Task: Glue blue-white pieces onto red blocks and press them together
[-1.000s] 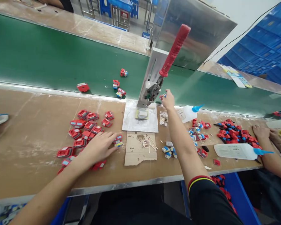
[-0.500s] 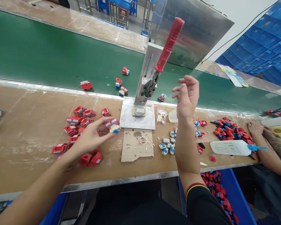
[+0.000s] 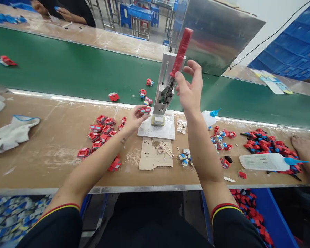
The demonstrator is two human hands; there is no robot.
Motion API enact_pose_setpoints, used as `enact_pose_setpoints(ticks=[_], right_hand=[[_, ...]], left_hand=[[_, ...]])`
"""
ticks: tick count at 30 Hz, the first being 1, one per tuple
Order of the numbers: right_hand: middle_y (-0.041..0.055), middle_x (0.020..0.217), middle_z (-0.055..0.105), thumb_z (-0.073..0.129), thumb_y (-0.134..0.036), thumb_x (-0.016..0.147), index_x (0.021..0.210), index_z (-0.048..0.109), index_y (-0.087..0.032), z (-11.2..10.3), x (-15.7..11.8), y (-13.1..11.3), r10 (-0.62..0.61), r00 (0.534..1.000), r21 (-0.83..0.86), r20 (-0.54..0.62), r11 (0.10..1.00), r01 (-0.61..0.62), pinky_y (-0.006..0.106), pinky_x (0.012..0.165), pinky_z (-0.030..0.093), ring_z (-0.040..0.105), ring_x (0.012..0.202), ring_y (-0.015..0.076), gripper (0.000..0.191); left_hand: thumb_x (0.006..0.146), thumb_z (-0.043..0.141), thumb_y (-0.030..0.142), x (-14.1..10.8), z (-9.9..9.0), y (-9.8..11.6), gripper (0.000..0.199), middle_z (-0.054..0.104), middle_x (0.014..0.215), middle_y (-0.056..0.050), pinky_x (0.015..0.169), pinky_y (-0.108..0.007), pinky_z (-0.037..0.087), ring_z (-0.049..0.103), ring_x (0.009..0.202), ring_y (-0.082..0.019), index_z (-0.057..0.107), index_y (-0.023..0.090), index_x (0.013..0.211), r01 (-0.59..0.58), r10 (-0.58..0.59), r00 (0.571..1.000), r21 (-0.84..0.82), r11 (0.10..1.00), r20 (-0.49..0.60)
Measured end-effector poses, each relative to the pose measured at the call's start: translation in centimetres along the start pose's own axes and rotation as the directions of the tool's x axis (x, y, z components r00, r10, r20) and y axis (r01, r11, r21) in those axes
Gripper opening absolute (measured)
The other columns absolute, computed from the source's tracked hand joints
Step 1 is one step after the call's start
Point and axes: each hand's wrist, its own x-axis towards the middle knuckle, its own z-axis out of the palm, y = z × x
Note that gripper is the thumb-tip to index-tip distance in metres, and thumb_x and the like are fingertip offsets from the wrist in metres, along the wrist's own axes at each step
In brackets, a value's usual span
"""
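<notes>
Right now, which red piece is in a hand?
The red piece in the left hand, beside the lever clamp; the others lie on the table, on the belt or in the blue bin.

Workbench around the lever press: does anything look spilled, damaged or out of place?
The cardboard in front of the lever press looks worn: ragged near edge, dark spots. Farther right, a large bottle lies on its side by red-and-blue parts, odd for a container with a nozzle; no leak shows.
</notes>
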Motion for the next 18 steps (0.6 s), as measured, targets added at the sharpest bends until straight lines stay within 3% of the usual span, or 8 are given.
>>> enact_pose_setpoints(ticks=[4, 7, 13, 18], right_hand=[[0.0041, 0.128, 0.064, 0.056, -0.071, 0.098, 0.141, 0.051, -0.033, 0.9, 1.9, -0.9, -0.076, 0.997, -0.01, -0.011, 0.997, 0.076, 0.034, 0.08, 0.064, 0.073, 0.108, 0.0201, 0.058], [0.0034, 0.119, 0.065, 0.053, -0.066, 0.101, 0.133, 0.057, -0.029, 1.2, 2.8, -1.4, -0.129, 0.992, -0.036, -0.009, 0.991, 0.128, 0.036, 0.084, 0.063, 0.071, 0.12, 0.0241, 0.049], [0.0026, 0.112, 0.068, 0.062, -0.056, 0.1, 0.126, 0.061, -0.027, 1.1, 3.0, -2.6, -0.086, 0.996, -0.028, -0.028, 0.996, 0.085, 0.034, 0.081, 0.063, 0.073, 0.116, 0.0243, 0.039], [0.0012, 0.114, 0.069, 0.065, -0.056, 0.099, 0.126, 0.062, -0.028, 0.7, 1.1, -4.1, -0.09, 0.995, -0.04, -0.03, 0.995, 0.089, 0.033, 0.078, 0.063, 0.074, 0.104, 0.0204, 0.039]], left_hand=[[0.069, 0.084, 0.021, 0.5, 0.5, -0.5, 0.065, 0.075, 0.115, -0.01, 0.091, -0.038, 0.058, 0.075, 0.101, -0.023, 0.059, 0.02, 0.129, -0.08, 0.075, 0.997, 0.182, 0.98, 0.033], [0.07, 0.083, 0.02, 0.9, 1.2, -0.4, 0.06, 0.075, 0.122, -0.011, 0.091, -0.038, 0.057, 0.074, 0.1, -0.023, 0.062, 0.019, 0.126, -0.114, 0.098, 0.992, 0.258, 0.959, 0.074], [0.069, 0.08, 0.013, 2.1, 3.0, 0.3, 0.048, 0.076, 0.115, -0.009, 0.099, -0.041, 0.056, 0.073, 0.103, -0.023, 0.062, 0.019, 0.113, -0.163, 0.118, 0.975, 0.239, 0.957, 0.191], [0.071, 0.083, 0.014, 1.8, 3.8, -0.3, 0.047, 0.076, 0.114, -0.009, 0.094, -0.038, 0.056, 0.073, 0.101, -0.022, 0.061, 0.019, 0.113, -0.163, 0.121, 0.979, 0.269, 0.949, 0.166]])
